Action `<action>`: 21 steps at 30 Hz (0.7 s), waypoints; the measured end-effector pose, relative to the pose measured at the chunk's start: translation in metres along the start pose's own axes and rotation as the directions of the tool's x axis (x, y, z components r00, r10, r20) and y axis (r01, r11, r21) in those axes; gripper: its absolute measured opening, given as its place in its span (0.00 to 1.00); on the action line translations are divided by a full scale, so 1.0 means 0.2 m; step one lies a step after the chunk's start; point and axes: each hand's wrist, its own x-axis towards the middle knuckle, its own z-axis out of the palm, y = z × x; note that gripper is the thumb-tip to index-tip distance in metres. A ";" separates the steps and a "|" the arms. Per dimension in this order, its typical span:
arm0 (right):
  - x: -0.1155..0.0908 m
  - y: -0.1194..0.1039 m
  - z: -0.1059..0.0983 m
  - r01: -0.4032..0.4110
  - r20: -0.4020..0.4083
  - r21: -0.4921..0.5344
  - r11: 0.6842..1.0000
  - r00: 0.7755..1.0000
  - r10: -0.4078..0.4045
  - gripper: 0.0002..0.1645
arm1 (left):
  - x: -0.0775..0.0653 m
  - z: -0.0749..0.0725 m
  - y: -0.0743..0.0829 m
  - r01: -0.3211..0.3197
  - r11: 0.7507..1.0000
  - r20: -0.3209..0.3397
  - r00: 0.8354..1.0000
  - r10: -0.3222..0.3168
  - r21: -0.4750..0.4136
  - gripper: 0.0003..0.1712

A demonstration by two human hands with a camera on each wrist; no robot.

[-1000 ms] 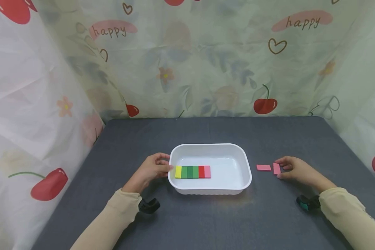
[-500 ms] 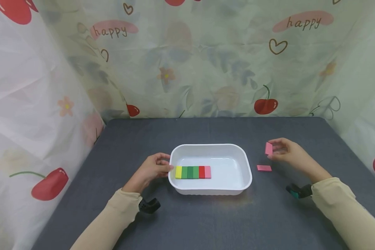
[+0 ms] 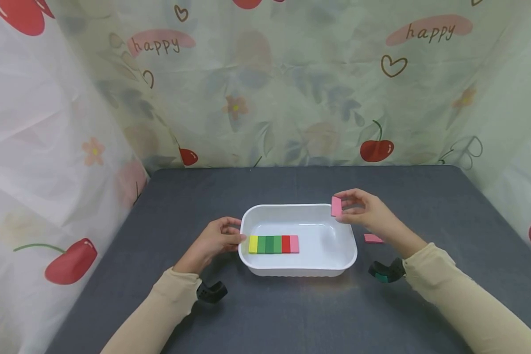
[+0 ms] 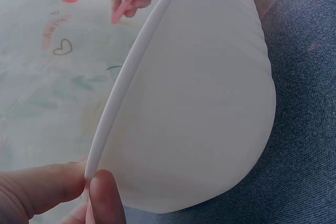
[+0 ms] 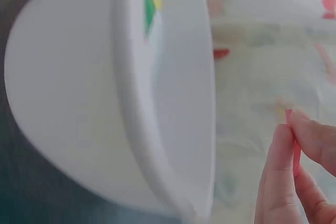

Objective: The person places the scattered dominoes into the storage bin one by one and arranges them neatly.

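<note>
In the head view my right hand (image 3: 363, 209) pinches a pink tile (image 3: 336, 206) between thumb and fingers, held up over the right back corner of a white tub (image 3: 323, 265). My left hand (image 3: 217, 241) pinches the tub's left rim; the left wrist view shows the thumb and a finger (image 4: 107, 198) on either side of that rim. Inside the tub lies a row of flat tiles: a yellow tile (image 3: 252, 244), several green tiles (image 3: 269, 244), a red tile (image 3: 285, 244) and a pink tile at the row's right end. Another pink tile (image 3: 373, 239) lies on the table, right of the tub.
The tub stands on a table with a dark grey cloth (image 3: 292, 319). A printed curtain (image 3: 292, 98) rises behind the table and along both sides. Each wrist wears a black band (image 3: 211, 292).
My right hand has lifted the pink tile off the table and carried it left, to above the tub's right back corner. The left hand and the tub have kept their place.
</note>
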 end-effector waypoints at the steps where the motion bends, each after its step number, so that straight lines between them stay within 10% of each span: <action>1: 0.01 0.00 0.02 -0.002 0.007 0.003 1.000 1.000 0.002 0.37 | 0.00 0.00 0.00 0.000 1.000 0.000 1.000 0.000 0.001 0.28; 21: 0.09 0.03 0.32 -0.025 0.155 -0.031 0.999 0.987 0.030 0.31 | 0.00 0.00 0.00 -0.003 1.000 0.010 1.000 0.003 -0.001 0.28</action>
